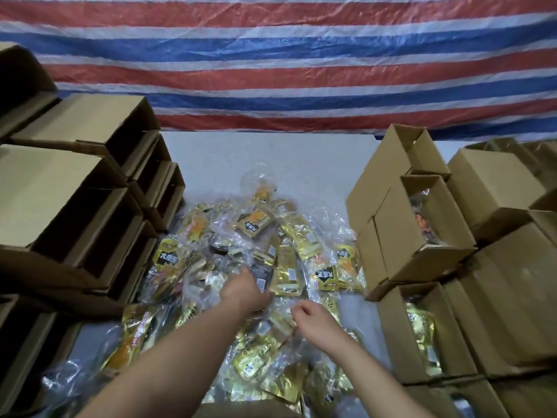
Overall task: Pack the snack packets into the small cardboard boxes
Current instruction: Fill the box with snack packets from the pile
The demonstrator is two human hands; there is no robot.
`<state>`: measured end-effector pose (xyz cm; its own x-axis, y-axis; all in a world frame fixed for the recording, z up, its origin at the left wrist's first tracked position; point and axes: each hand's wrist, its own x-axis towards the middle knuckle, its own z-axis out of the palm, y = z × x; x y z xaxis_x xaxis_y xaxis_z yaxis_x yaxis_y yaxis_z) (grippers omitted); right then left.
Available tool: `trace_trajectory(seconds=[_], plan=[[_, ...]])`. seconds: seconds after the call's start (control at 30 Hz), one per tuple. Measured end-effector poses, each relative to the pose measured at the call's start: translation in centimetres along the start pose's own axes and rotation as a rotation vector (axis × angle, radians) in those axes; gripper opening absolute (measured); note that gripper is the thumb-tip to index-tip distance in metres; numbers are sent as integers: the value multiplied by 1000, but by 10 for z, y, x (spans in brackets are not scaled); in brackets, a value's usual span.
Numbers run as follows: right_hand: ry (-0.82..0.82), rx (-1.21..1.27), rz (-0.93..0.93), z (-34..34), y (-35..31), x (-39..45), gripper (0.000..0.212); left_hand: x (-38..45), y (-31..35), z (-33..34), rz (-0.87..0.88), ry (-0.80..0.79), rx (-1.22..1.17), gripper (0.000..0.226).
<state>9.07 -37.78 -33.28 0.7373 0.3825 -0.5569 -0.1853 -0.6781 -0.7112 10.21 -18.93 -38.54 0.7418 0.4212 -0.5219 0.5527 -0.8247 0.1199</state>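
Observation:
A heap of gold and clear snack packets point(265, 236) covers the middle of the grey table point(271, 158). My left hand point(245, 292) reaches into the heap, its fingers curled around a packet with a dark label point(262, 280). My right hand point(310, 319) hovers just right of it, fingers curled, pinching the clear plastic of a packet. Small cardboard boxes stand open on the right; one point(422, 227) shows packets inside, another point(422, 330) below it holds gold packets.
A stack of empty cardboard boxes point(78, 188) lying on their sides fills the left side. More brown boxes point(506, 267) are piled at the far right. A red, white and blue striped tarp point(277, 61) hangs behind the table.

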Motion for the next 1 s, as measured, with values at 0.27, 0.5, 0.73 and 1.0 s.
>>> trace_trajectory(seconds=[0.27,0.5,0.73,1.0], plan=[[-25,48,43,-2,-1,7,22,-9,-5,-18,-36,73,-135,104],[-42,525,201,7,-37,4,36,-70,-26,-58,95,24,-639,74],[-152,1178,10,16,-87,-19,63,-135,-17,-84,351,163,-840,49],[-140,1295,-118,4,-116,-56,51,-185,-24,-100,511,370,-530,66]])
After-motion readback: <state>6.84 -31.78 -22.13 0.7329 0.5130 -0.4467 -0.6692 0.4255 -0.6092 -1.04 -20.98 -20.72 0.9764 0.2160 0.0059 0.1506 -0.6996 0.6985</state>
